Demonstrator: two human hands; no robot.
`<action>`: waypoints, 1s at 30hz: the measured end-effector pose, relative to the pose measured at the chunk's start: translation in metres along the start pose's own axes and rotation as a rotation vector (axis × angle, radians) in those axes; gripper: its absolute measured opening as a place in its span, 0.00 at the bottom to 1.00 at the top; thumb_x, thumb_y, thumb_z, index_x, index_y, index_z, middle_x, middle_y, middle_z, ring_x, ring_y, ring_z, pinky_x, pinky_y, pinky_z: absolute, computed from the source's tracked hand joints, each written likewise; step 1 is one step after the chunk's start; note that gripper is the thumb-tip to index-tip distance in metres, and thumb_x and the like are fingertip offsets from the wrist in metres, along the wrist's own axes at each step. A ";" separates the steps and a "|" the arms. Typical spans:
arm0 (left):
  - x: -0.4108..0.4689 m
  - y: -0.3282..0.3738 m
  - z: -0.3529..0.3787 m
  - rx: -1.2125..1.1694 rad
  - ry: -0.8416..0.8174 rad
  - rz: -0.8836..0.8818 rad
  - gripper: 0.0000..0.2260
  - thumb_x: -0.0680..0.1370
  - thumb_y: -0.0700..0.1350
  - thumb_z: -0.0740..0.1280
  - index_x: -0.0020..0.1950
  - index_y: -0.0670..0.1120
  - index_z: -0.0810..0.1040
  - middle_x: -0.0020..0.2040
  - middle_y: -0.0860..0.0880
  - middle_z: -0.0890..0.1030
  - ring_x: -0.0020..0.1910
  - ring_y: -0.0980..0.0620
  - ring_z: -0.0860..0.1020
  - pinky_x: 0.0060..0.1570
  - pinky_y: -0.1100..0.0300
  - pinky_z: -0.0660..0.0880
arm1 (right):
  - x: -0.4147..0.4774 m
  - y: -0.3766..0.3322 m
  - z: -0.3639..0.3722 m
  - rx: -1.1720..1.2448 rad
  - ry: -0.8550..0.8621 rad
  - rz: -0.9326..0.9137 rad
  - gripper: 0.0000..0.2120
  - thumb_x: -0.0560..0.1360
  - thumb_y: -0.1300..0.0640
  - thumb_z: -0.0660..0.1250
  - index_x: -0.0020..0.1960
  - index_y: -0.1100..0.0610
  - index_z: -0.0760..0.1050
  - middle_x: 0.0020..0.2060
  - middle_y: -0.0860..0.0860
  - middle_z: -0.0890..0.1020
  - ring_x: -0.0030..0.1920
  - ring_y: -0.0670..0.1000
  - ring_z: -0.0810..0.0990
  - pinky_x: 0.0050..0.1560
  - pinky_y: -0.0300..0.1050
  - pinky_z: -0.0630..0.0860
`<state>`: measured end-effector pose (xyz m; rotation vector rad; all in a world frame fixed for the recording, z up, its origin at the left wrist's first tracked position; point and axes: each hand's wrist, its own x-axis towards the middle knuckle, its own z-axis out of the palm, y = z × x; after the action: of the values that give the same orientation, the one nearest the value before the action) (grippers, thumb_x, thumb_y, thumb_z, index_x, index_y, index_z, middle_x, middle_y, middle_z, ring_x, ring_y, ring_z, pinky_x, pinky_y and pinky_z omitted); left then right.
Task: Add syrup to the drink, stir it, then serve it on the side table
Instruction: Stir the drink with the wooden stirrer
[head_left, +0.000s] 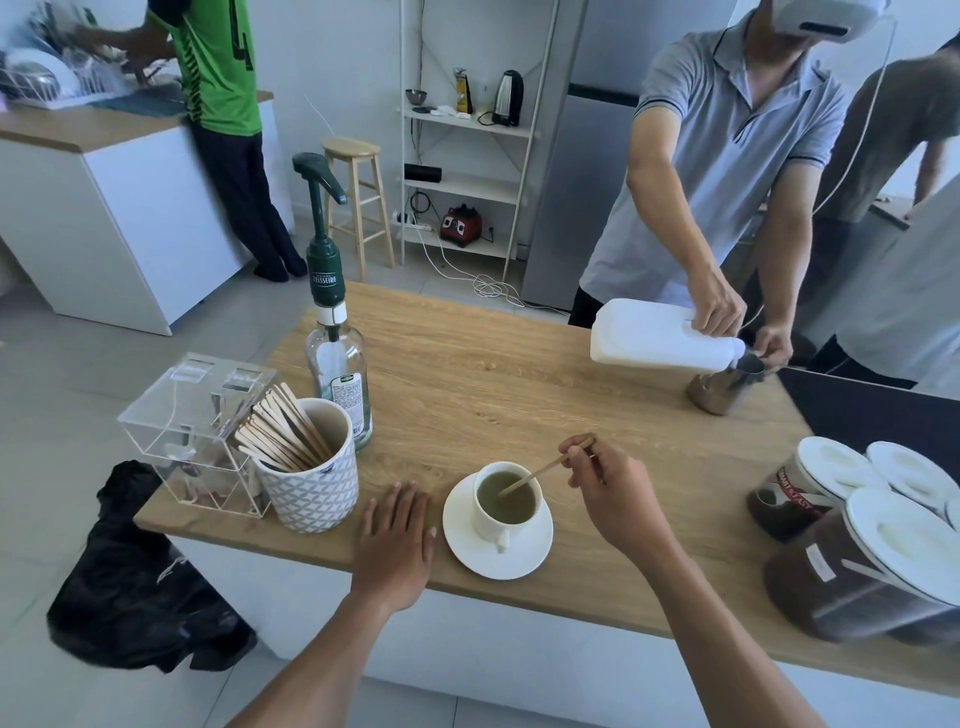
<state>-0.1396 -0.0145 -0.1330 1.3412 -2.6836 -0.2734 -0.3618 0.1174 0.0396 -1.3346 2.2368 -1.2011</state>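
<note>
Steam or no steam I cannot tell, but the white cup (503, 506) sits on its saucer (530, 558) low in the middle of the frame, near the front edge of the wooden counter (519, 374), holding a pale greenish-brown drink (511, 500). The right hand (610, 491) pinches the top of a wooden stir stick (535, 475) between thumb and fingertips, the stick's lower end dipped in the drink. The left hand (397, 530) lies flat and open, palm down on the counter just left of the saucer, holding nothing.

Further left stands a patterned ceramic holder (311, 493) crammed with more wooden sticks (283, 428), a clear acrylic box (192, 431) beside it. Just behind the holder is the glass syrup bottle (340, 384) with its dark green pump (319, 218), upright.

At the upper right, a person in a grey polo shirt (727, 140) tips a white plastic jug (660, 335) over a steel pitcher (727, 382). Lidded jars of brown powder (857, 561) crowd the right edge. In the upper left, someone in a green shirt (218, 62) stands at another counter.
</note>
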 end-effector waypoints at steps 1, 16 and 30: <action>0.000 0.000 0.000 0.000 0.002 0.001 0.31 0.83 0.55 0.40 0.68 0.44 0.77 0.70 0.45 0.76 0.71 0.45 0.68 0.68 0.45 0.58 | -0.001 0.000 -0.002 0.008 0.021 0.000 0.08 0.81 0.58 0.62 0.48 0.49 0.77 0.37 0.45 0.82 0.36 0.45 0.81 0.36 0.36 0.76; 0.000 0.000 -0.004 0.052 -0.115 0.018 0.30 0.83 0.55 0.41 0.66 0.45 0.79 0.67 0.46 0.79 0.70 0.47 0.65 0.71 0.51 0.45 | -0.022 0.010 0.006 -0.003 -0.020 0.040 0.07 0.81 0.57 0.62 0.50 0.53 0.79 0.39 0.42 0.82 0.37 0.44 0.81 0.41 0.45 0.79; -0.021 0.020 -0.025 -0.034 -0.220 -0.075 0.36 0.76 0.63 0.37 0.81 0.47 0.49 0.82 0.49 0.45 0.80 0.49 0.40 0.77 0.50 0.40 | -0.016 0.027 -0.020 0.146 0.084 -0.003 0.07 0.80 0.59 0.64 0.48 0.52 0.80 0.38 0.44 0.83 0.35 0.45 0.82 0.36 0.37 0.76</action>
<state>-0.1378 0.0121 -0.1046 1.4843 -2.7908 -0.4997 -0.3814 0.1470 0.0290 -1.2544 2.1559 -1.4163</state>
